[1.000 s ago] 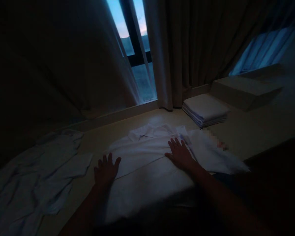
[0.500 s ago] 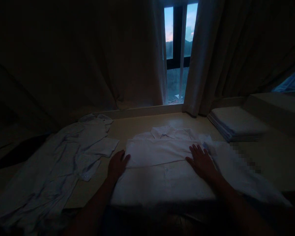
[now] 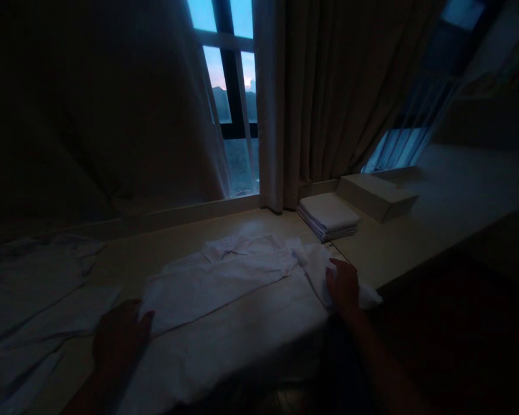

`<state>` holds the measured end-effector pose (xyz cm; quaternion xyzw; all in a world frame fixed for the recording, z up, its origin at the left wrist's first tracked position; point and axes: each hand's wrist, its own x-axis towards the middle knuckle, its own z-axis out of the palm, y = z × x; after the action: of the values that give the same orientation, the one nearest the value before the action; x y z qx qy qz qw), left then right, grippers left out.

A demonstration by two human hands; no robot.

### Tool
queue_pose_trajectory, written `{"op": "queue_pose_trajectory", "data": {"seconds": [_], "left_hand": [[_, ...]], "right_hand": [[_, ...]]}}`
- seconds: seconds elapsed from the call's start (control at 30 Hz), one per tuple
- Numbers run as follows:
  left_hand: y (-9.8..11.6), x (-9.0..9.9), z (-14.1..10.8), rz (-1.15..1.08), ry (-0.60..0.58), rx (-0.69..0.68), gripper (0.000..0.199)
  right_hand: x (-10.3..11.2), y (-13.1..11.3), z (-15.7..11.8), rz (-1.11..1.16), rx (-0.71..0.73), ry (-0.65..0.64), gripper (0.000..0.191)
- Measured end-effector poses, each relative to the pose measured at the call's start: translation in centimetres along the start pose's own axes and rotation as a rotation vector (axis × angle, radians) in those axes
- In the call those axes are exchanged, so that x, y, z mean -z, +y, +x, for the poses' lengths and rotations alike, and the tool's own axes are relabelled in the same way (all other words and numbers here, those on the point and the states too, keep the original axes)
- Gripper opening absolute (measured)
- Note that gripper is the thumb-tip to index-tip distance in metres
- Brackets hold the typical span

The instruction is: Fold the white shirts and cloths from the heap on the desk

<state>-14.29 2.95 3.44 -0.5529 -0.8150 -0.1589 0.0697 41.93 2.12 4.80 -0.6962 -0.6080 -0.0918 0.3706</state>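
A white collared shirt (image 3: 225, 288) lies partly folded in front of me, its collar toward the window and a sleeve stretching out to the right. At the shirt's left edge, my left hand (image 3: 120, 334) rests with the thumb apart from the fingers. My right hand (image 3: 345, 285) is on the sleeve at the right, its fingers curled around the cloth. Dim light hides the finer detail of the grip. Another white shirt (image 3: 34, 288) lies loosely spread to the left of my left hand.
Behind the sleeve stands a stack of folded white garments (image 3: 328, 214), with a pale box (image 3: 378, 193) to its right. Curtains (image 3: 320, 98) hang along the window (image 3: 231, 98) at the back. The counter's front edge (image 3: 441, 253) runs off to the right above a dark floor.
My view has turned right. My right hand has gone from lying flat on the shirt's folded body to curling around its sleeve. The left hand stays by the left edge.
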Motion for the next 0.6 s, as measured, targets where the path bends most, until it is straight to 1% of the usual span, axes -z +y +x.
{"op": "queue_pose_trajectory", "data": {"seconds": [0.07,0.1,0.17,0.23,0.27,0.33,0.4,0.47,0.5,0.53,0.6], "left_hand": [[3.7,0.3,-0.4,-0.031,0.079,-0.194,0.048],[5.9,0.1,-0.7,-0.07,0.078,-0.298,0.048],[11.1,-0.7,-1.9,-0.112,0.035,-0.442,0.048],[16.7,-1.8,-3.9,-0.138,-0.011,-0.566,0.052],[19.5,-2.1,-5.1,-0.151,-0.047,-0.633,0.054],[25.0,-2.5,-7.7,-0.19,-0.082,-0.706,0.055],[29.6,-2.3,-10.0,-0.227,-0.137,-0.809,0.052],[33.0,-2.0,-11.6,-0.246,-0.131,-0.897,0.053],[34.1,-2.0,-12.1,-0.241,-0.118,-0.89,0.054],[34.8,-2.1,-12.3,-0.23,-0.111,-0.868,0.057],[35.3,-2.8,-12.4,-0.2,-0.127,-0.794,0.06]], "right_hand": [[1.7,2.9,-0.6,-0.044,-0.11,0.032,0.038],[2.5,4.3,-1.0,-0.061,-0.164,0.038,0.042],[3.5,6.9,-2.0,-0.076,-0.272,0.04,0.048],[4.1,8.9,-3.1,-0.031,-0.374,0.004,0.051],[4.2,9.6,-3.6,0.017,-0.42,-0.026,0.052],[4.1,10.4,-4.5,0.123,-0.503,-0.084,0.054],[3.7,10.5,-5.2,0.188,-0.573,-0.109,0.057],[3.3,10.4,-5.7,0.234,-0.626,-0.095,0.059],[3.2,10.3,-5.8,0.268,-0.649,-0.078,0.059],[3.3,10.2,-5.8,0.311,-0.67,-0.058,0.058],[4.0,9.9,-5.4,0.42,-0.705,-0.032,0.056]]}}
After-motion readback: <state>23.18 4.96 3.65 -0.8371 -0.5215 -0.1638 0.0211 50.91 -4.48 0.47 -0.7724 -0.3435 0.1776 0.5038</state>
